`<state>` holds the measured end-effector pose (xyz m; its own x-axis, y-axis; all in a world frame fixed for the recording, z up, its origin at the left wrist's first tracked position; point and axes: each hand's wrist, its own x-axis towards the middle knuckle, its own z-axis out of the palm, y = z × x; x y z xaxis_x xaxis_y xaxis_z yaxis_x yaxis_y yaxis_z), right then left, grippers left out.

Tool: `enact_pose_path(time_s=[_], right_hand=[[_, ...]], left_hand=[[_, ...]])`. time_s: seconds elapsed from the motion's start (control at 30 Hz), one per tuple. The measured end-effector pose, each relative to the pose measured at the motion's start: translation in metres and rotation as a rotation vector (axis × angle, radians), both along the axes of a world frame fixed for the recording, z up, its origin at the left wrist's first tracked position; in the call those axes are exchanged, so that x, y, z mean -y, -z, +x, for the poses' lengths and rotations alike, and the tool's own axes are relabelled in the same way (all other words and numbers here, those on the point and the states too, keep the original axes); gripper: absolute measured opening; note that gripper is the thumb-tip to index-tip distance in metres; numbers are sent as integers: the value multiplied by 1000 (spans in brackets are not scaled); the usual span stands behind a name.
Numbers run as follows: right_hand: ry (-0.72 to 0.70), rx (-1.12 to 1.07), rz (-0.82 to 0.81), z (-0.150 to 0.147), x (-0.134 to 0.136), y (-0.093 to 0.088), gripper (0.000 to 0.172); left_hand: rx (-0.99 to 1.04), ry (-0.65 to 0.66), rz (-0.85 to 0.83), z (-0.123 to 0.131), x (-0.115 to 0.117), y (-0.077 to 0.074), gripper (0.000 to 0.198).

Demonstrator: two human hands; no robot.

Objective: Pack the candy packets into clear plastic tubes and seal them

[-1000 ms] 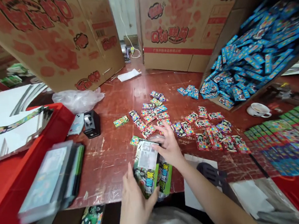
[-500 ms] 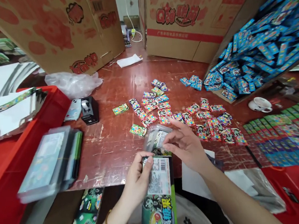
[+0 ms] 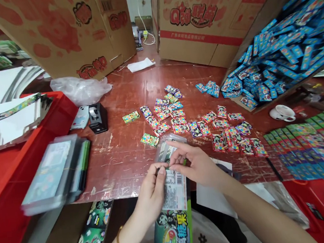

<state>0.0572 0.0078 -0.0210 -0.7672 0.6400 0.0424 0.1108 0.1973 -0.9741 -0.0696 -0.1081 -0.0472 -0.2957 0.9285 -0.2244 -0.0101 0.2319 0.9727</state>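
Observation:
A flat green and black candy package (image 3: 173,196) with a white label and a clear plastic upper part hangs over the table's front edge, close to my body. My left hand (image 3: 152,187) grips its left side, thumb on the label and fingers behind. At the package's upper edge my right hand (image 3: 193,162) has its thumb and fingers pinched, close to the left fingertips. Whatever exactly lies between the right fingertips is hidden. Beyond both hands, small wrapped candies (image 3: 180,128) lie scattered in red, purple and green wrappers.
At right, an open carton spills blue candy packets (image 3: 287,56), near a white cup (image 3: 282,113) and rows of coloured packets (image 3: 310,145). Clear plastic cases (image 3: 49,170), a tape dispenser (image 3: 98,118) and a red bin (image 3: 66,107) stand left. Large cartons (image 3: 195,22) line the back.
My right hand has moved down and left, from above the clear part to the package's upper edge, beside my left fingertips. The left hand keeps its hold; the view has shifted slightly.

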Motion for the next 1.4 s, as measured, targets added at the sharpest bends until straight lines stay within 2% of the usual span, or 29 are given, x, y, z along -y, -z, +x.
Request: enact_pose_path(time_s=[0.1, 0.17, 0.23, 0.3, 0.37, 0.43, 0.53, 0.63, 0.73, 0.77, 0.83, 0.9, 0.97, 1.03, 1.13, 1.2, 1.27, 1.3, 1.33, 1.4], right_hand=[[45, -62, -196, -2, 2, 13, 68], [31, -130, -456, -4, 3, 23, 66], [-11, -174, -767, -7, 3, 31, 55], [-35, -190, -1005, -9, 2, 35, 49], [-23, -185, -1117, -10, 0, 37, 50], [-2, -157, -1150, -9, -1, 38, 49], [74, -131, -1086, -5, -2, 38, 41], [96, -118, -830, 3, -5, 35, 47], [19, -67, -586, 16, -20, 28, 66], [42, -65, -540, 22, -27, 26, 68], [208, -106, -492, 32, -42, 25, 64], [428, -196, -459, 37, -50, 29, 63], [567, -309, -419, 35, -44, 37, 67], [592, -391, -365, 26, -21, 47, 70], [481, -380, -348, 17, 25, 59, 80], [366, -339, -387, 20, 45, 63, 88], [300, -320, -401, 26, 48, 63, 91], [310, -320, -376, 28, 44, 61, 88], [348, -321, -327, 29, 38, 58, 81], [477, -327, -166, 29, 22, 47, 55]], left_hand=[[14, -26, 37, 3, -3, 0, 24], [16, -53, 88, 5, -5, 1, 28], [6, -73, 128, 7, -8, 4, 36], [-4, -83, 140, 8, -10, 5, 38], [2, -78, 133, 8, -12, 5, 38], [29, -59, 125, 9, -15, 3, 41], [70, -46, 111, 10, -18, -1, 48], [98, -21, 61, 9, -16, -1, 65], [209, 140, -17, 0, -5, 1, 94], [260, 211, -40, -6, 0, 3, 97], [318, 270, -56, -18, 8, 5, 86], [284, 166, -8, -28, 9, 7, 76], [214, -18, 131, -32, 3, 8, 82], [172, -200, 259, -29, -6, 4, 85], [182, -434, 296, -24, -19, -6, 74], [206, -456, 294, -24, -24, -12, 67], [216, -384, 319, -26, -24, -15, 64], [218, -344, 326, -27, -23, -15, 62], [223, -306, 321, -28, -22, -15, 59], [248, -216, 268, -27, -20, -14, 50]])
